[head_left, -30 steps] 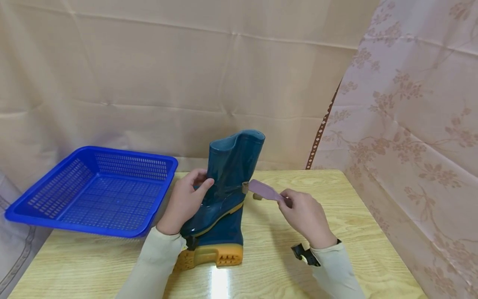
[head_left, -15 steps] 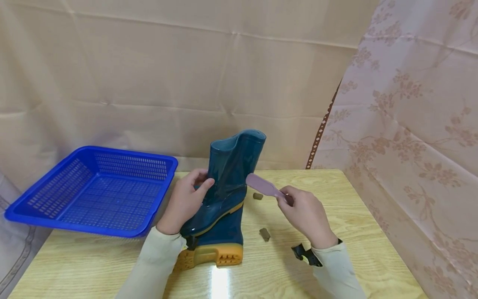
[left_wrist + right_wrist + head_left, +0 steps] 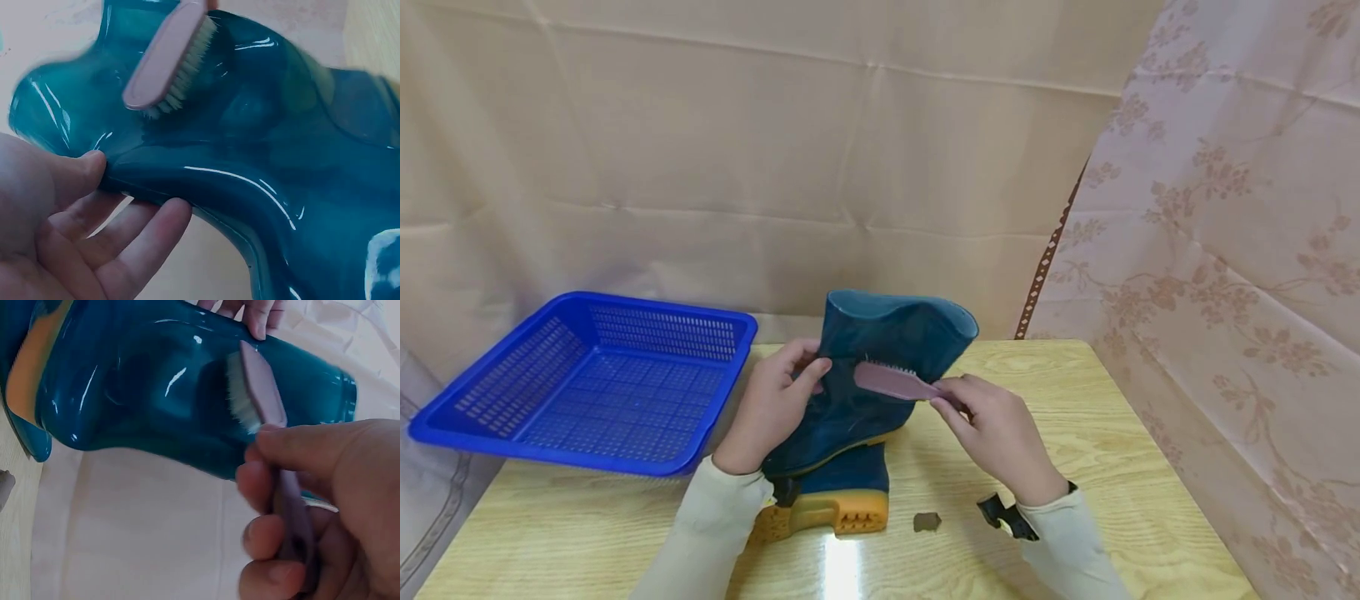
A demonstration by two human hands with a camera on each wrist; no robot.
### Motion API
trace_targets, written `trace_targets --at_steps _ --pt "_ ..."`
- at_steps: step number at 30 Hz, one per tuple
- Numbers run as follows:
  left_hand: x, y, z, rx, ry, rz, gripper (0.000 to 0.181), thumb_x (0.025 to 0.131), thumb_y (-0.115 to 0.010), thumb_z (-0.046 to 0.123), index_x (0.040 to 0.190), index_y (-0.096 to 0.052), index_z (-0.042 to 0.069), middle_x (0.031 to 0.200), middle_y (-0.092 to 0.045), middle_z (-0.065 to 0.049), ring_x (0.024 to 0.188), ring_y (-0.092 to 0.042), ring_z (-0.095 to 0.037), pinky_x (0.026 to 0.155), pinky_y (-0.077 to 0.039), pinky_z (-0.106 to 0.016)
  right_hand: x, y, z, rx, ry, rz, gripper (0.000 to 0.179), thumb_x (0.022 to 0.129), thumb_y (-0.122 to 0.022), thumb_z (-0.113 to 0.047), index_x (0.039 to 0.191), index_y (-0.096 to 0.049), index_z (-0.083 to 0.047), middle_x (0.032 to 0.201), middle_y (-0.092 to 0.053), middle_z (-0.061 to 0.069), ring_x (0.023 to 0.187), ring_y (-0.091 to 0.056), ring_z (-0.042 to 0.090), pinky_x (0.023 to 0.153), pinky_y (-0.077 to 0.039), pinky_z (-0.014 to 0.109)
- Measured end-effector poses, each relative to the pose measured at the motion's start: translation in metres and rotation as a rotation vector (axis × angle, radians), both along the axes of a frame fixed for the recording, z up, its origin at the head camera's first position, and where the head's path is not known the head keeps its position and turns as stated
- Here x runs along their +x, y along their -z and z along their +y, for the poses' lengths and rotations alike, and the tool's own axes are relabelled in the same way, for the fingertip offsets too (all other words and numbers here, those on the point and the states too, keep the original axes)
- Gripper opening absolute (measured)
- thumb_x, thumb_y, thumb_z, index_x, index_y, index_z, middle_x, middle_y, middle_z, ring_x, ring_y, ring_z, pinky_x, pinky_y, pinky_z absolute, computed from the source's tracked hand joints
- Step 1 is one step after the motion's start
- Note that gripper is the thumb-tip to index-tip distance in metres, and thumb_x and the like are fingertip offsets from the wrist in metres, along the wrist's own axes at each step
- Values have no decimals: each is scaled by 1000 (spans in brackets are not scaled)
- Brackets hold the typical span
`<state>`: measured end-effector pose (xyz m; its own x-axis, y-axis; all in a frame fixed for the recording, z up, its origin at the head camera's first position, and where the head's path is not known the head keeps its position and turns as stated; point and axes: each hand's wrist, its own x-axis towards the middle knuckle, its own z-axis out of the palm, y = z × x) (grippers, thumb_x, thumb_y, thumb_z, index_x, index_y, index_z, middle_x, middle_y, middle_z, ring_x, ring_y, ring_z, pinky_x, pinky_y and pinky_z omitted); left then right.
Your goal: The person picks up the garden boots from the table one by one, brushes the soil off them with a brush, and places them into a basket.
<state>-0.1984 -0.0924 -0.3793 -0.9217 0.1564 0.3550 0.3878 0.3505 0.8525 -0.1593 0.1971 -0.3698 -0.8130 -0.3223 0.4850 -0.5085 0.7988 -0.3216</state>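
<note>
A glossy teal rubber boot (image 3: 857, 425) leans with its shaft opening up and to the right. My left hand (image 3: 771, 408) holds the front of its shaft, thumb on the near side and fingers along the edge in the left wrist view. Gripped by the handle in my right hand (image 3: 1003, 433) is a mauve scrub brush (image 3: 891, 382). Its white bristles lie against or just over the shaft's side; contact is hard to tell. Beneath lies a second boot (image 3: 850, 471) with a yellow-orange sole (image 3: 861, 510) facing the front, partly covered by the first.
A blue perforated plastic basket (image 3: 715, 417) stands at the left of the wood-grain table (image 3: 1120, 500). One flat brown lump (image 3: 927, 522) lies right of the lower boot's sole. Beige cloth (image 3: 700, 150) hangs behind, and patterned cloth (image 3: 1240, 317) at the right.
The upper boot has turned, its opening swinging right and lower. My brush has moved left from its back edge onto the shaft's side. A brown lump has dropped onto the table; another is now hidden.
</note>
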Motion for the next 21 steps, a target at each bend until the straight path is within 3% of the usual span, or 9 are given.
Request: trace_targets --at_steps 5,12,16,21 --pt "-1 2 3 -46 -10 -21 21 106 -59 16 125 -65 10 110 -71 -7 99 -68 -22 85 -62 -42 -1 -1 3 13 63 -104 9 97 -75 -20 105 -78 -16 81 -66 -8 60 -47 6 54 -39 25" --pt "-4 5 4 -113 -53 -55 24 107 -59 22 128 -64 13 110 -71 -4 98 -65 -22 86 -59 -44 -1 -1 8 15 69 -324 11 101 -69 -20 107 -77 -15 67 -52 -8 53 -41 7 49 -31 25" --pt "-4 6 5 -122 -53 -78 26 106 -62 25 129 -65 15 114 -72 -4 104 -66 -23 92 -57 -48 -1 0 9 18 68 -387 10 101 -69 -19 105 -77 -13 66 -52 -7 53 -43 8 50 -31 24" --pt "-4 6 7 -152 -38 -111 33 102 -67 29 133 -64 17 120 -71 -3 111 -68 -24 95 -57 -50 0 0 9 30 66 -445 10 99 -71 -17 105 -78 -13 73 -61 -8 59 -49 9 54 -39 26"
